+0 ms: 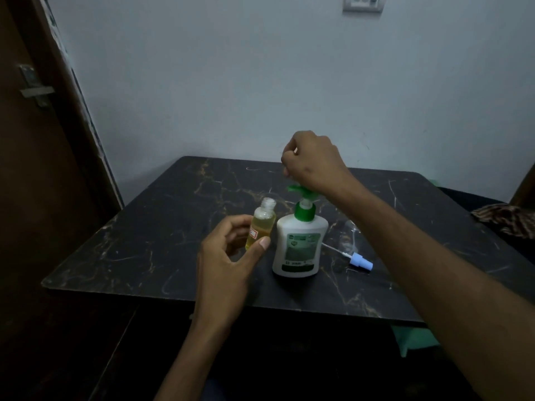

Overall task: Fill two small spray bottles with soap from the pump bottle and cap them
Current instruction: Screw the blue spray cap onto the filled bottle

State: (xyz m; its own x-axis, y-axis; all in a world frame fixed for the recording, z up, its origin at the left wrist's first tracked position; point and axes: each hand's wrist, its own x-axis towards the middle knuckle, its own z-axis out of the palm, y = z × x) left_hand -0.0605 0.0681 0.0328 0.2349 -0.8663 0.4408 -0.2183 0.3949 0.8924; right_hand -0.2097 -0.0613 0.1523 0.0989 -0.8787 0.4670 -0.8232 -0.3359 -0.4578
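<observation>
A dark table (162, 256) with gold marble-like lines is seen, its top flat and shiny. A pale wall is behind it at 12 o'clock and a brown door (37, 169) at 9 o'clock.

A white pump bottle (301, 244) with a green collar and green pump head is stood near the middle of the table. The right hand (312, 160) is held just above the pump, at 12 o'clock from it. Its fingers are curled in, and nothing can be seen held in them; part of the pump head is hidden by the wrist.

A small spray bottle (262, 224) of clear plastic is stood just beside the pump bottle, at 9 o'clock from it. Its top is open, and yellow liquid fills most of it. It is gripped by the left hand (228, 256) between thumb and curled fingers, from 7 o'clock.

A blue spray cap (360, 261) with a thin white tube lies at 3 o'clock of the pump bottle. Something clear behind it is hard to make out.
</observation>
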